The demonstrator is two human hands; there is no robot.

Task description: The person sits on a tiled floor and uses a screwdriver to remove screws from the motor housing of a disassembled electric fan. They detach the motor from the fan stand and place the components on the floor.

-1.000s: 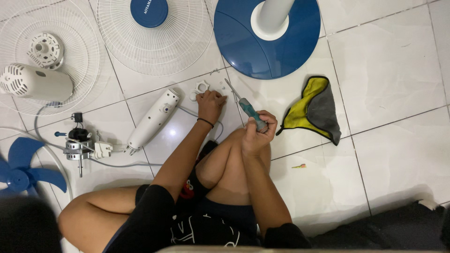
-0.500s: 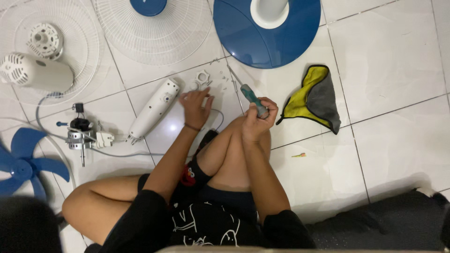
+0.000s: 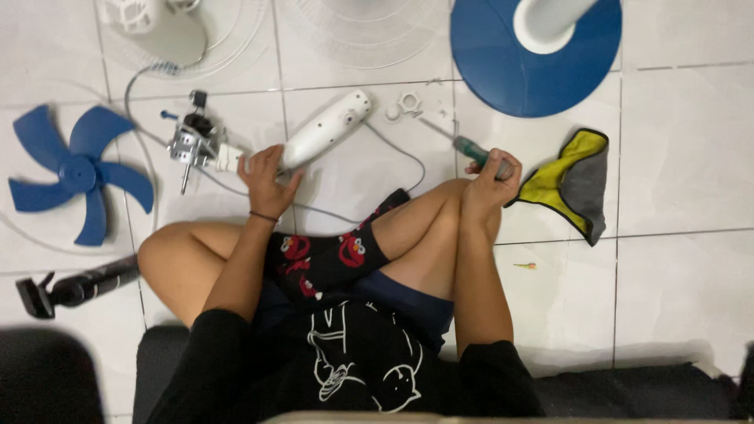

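A home floor of glossy white tiles [image 3: 675,157] (dismantled fan parts spread about, person seated cross-legged).

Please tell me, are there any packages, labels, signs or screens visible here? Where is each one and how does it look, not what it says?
None: no package, label, sign or screen shows.
Nearest to it: a white line drawing printed on the person's black shirt, bottom centre.

left hand [image 3: 265,174]: arm extended forward, fingers curled, grip closed | right hand [image 3: 488,179]: resting on knee, grip closed
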